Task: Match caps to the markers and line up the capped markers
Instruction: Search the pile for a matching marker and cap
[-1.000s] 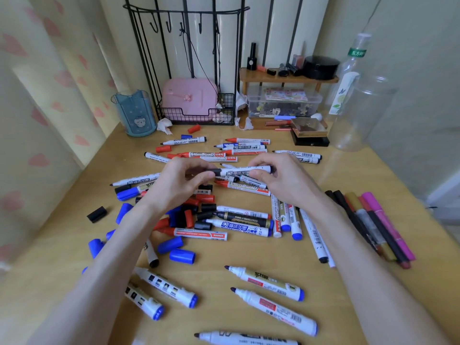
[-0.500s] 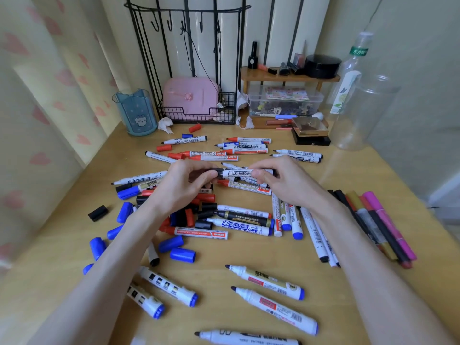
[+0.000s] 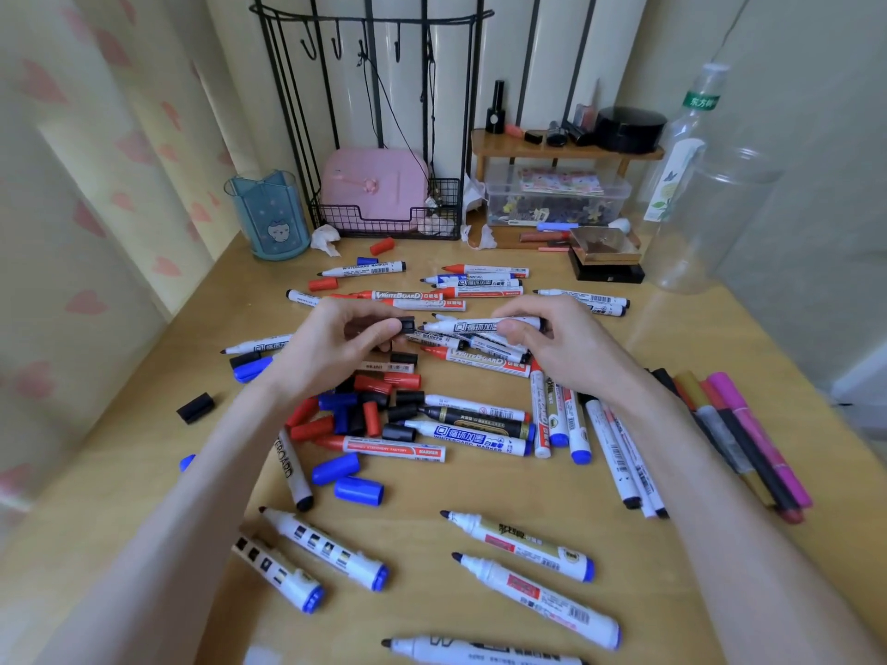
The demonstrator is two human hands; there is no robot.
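Observation:
My right hand holds a white whiteboard marker level above the pile, its bare black tip pointing left. My left hand pinches a black cap a short gap away from that tip. Below the hands lies a heap of loose red, blue and black caps among several uncapped markers. More white markers with blue ends lie near the front edge. A row of slim capped markers, pink, red and black, lies side by side at the right.
The wooden table ends at a wall on the left. At the back stand a blue pen cup, a black wire rack with a pink box, a small wooden shelf and clear bottles. A lone black cap lies at the left.
The black cap sat on or against the marker tip earlier; now my left hand has drawn it off to the left, leaving a gap and the bare tip showing.

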